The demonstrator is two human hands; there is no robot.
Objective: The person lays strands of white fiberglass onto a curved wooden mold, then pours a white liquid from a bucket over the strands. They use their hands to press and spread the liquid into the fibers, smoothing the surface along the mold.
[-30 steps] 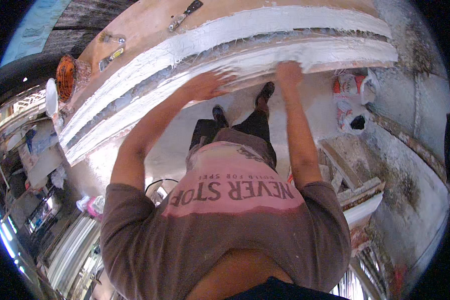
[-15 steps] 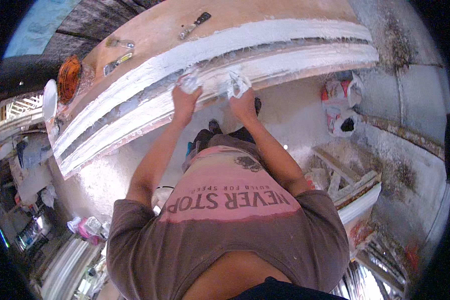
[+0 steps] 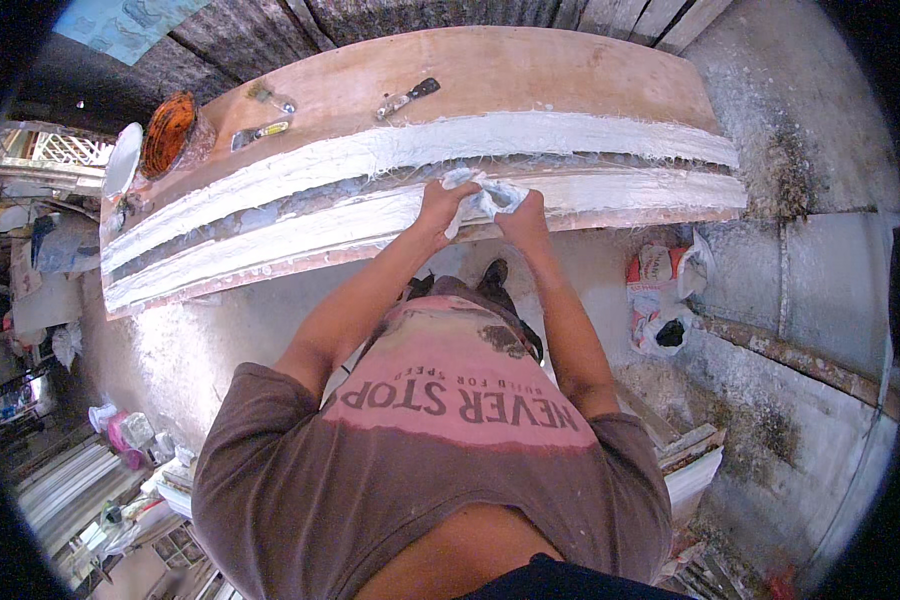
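Both of my hands are close together over the near edge of a long, curved board (image 3: 530,75). A wet-looking white wad (image 3: 483,194), perhaps fibre soaked in plaster, is stretched between them. My left hand (image 3: 440,213) is closed on its left part, and my right hand (image 3: 526,222) pinches its right end. Just beneath lies the nearer white, ridged strip (image 3: 320,237), running along the board's front edge. Behind it, past a narrow grey gap, runs a second white strip (image 3: 410,147) with ragged, stringy edges.
A dark-handled scraper (image 3: 407,99), a yellow-marked scraper (image 3: 260,134) and a brush (image 3: 270,97) lie on the board. An orange basin (image 3: 170,135) and a white dish (image 3: 123,162) stand at its left end. Bags (image 3: 660,333) sit on the floor at right.
My hands were apart, each with white material; now they have come together with the wad between them. The view has shifted, showing more of the board's far side.
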